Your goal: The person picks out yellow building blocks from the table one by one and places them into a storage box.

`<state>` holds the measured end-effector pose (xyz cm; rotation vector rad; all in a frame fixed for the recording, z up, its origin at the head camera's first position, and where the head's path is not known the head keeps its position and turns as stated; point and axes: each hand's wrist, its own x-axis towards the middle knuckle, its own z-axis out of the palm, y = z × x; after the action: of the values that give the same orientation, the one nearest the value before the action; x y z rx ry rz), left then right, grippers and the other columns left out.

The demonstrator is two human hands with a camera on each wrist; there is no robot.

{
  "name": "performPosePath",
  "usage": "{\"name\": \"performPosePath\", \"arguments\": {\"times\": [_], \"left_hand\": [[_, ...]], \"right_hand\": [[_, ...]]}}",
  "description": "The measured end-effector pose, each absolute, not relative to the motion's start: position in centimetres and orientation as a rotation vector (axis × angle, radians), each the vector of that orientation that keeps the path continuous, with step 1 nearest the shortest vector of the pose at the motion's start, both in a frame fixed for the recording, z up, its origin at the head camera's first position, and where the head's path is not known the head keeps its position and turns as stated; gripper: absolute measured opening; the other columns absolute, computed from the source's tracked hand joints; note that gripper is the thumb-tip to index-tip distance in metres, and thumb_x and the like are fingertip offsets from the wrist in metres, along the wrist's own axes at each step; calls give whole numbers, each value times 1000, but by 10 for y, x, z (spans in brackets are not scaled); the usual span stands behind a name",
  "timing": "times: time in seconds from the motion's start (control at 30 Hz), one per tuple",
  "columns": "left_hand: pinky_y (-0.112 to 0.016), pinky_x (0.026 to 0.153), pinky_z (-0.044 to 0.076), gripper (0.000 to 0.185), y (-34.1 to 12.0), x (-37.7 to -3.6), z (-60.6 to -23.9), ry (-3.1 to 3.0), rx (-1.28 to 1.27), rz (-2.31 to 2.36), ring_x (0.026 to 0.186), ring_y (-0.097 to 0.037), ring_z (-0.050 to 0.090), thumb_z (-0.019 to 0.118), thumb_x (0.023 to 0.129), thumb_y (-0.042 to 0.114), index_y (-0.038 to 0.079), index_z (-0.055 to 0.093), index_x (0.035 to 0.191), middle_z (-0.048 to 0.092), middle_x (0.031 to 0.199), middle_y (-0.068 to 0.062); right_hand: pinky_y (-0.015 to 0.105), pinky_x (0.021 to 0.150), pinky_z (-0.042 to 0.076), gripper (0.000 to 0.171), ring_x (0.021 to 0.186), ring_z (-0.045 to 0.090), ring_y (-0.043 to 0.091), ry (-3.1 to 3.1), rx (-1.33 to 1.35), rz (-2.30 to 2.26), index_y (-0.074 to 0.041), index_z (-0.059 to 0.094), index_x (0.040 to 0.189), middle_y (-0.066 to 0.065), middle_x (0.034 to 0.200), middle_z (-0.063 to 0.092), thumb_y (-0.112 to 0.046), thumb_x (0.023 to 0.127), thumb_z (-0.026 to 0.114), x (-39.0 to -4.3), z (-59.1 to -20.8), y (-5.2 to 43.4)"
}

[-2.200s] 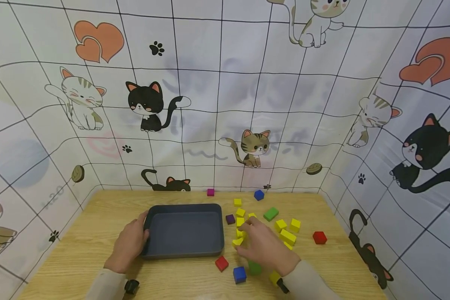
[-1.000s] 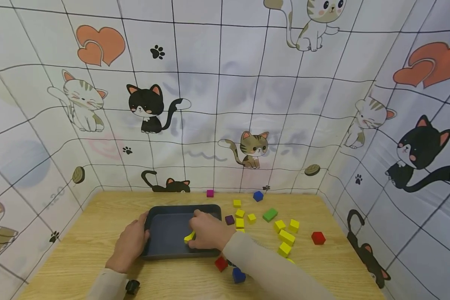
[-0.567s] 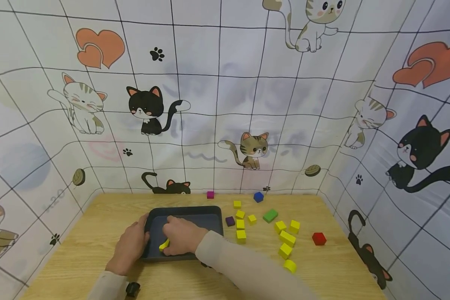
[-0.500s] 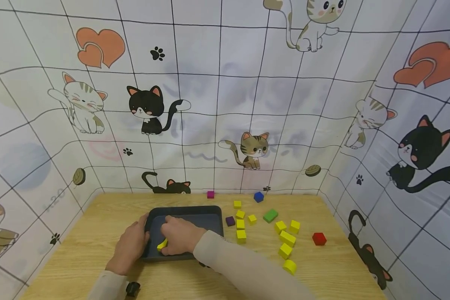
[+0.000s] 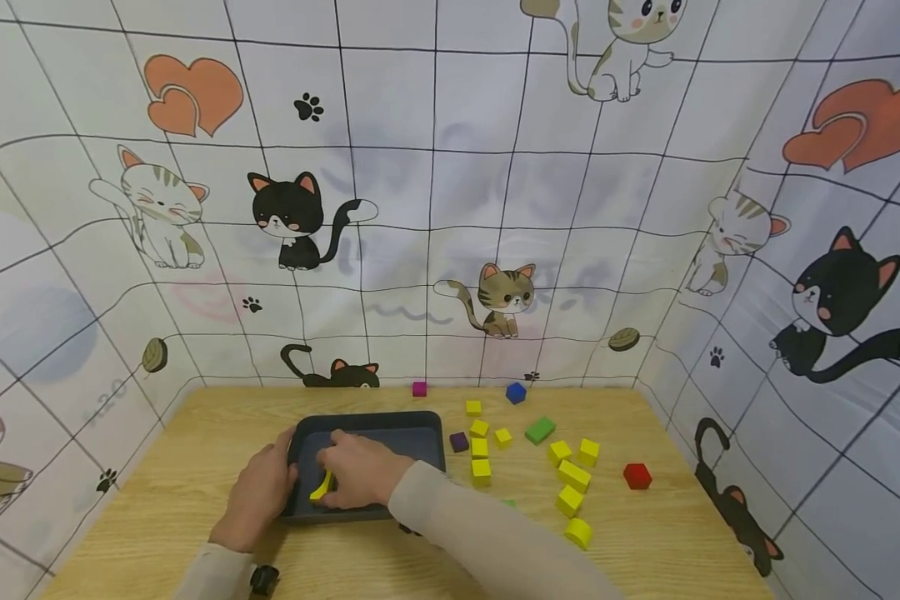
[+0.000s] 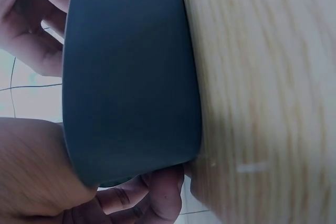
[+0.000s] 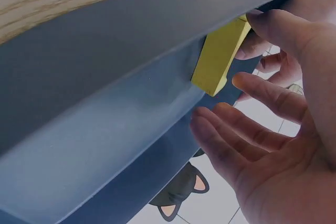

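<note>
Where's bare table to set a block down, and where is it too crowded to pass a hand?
Bare wood lies left of the dark tray, out to the table edge, and behind it. Right of the red block is free too. Crowded: the yellow blocks between tray and red block. Inside the tray, the right hand fills the left end; the left hand grips its rim.

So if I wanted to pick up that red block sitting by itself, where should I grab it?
Pinch the red block on two opposite flat sides, coming straight down from above. It lies alone on the wooden table, right of the yellow blocks, so your fingers probably have room on every side, and its flat faces should give a steady hold.
</note>
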<state>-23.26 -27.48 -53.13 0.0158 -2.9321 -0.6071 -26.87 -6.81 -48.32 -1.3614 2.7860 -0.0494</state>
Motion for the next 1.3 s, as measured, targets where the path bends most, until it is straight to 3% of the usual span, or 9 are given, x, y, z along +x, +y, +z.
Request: {"name": "performPosePath", "arguments": {"times": [0.2, 0.4, 0.57, 0.93, 1.13, 1.3], "left_hand": [[-60, 76, 63, 67, -274, -232, -530, -2947, 19, -617, 89, -39, 76, 71, 107, 3, -9, 47, 168, 74, 121, -36], [-60, 75, 63, 68, -275, -231, -528, -2946, 18, -606, 86, -38, 74, 71, 106, 2, -10, 46, 168, 74, 120, -37], [-63, 81, 65, 67, -274, -233, -529, -2948, 33, -613, 93, -42, 78, 70, 107, 3, -10, 46, 168, 73, 127, -39], [-66, 83, 65, 67, -276, -234, -528, -2961, 37, -621, 96, -46, 78, 69, 107, 3, -10, 45, 168, 72, 129, -40], [-61, 77, 64, 66, -277, -232, -530, -2954, 27, -622, 90, -42, 77, 69, 107, 2, -11, 46, 168, 73, 127, -40], [-57, 71, 63, 66, -277, -232, -531, -2934, 1, -631, 85, -38, 76, 69, 107, 1, -11, 46, 168, 73, 125, -39]], "right_hand": [[22, 86, 64, 60, 113, 73, 6, 2807, -1311, -90, -28, 78, 152, -3, 141, 72, -54, 100, 89, -269, -480, -54], [28, 96, 67, 60, 132, 72, 14, 2836, -1230, -156, -29, 75, 156, -2, 154, 69, -54, 103, 87, -272, -478, -35], [28, 97, 66, 59, 132, 71, 17, 2845, -1174, -245, -27, 75, 156, 0, 154, 68, -51, 104, 87, -274, -476, -14], [44, 119, 61, 61, 142, 67, 24, 2896, -1028, -399, -26, 72, 159, 4, 160, 66, -50, 104, 86, -290, -474, 33], [51, 125, 58, 68, 152, 61, 30, 2933, -917, -470, -24, 69, 163, 8, 168, 62, -51, 102, 87, -304, -475, 61], [54, 123, 58, 70, 151, 61, 33, 2949, -866, -522, -24, 69, 163, 11, 167, 61, -52, 101, 88, -314, -476, 90]]}}
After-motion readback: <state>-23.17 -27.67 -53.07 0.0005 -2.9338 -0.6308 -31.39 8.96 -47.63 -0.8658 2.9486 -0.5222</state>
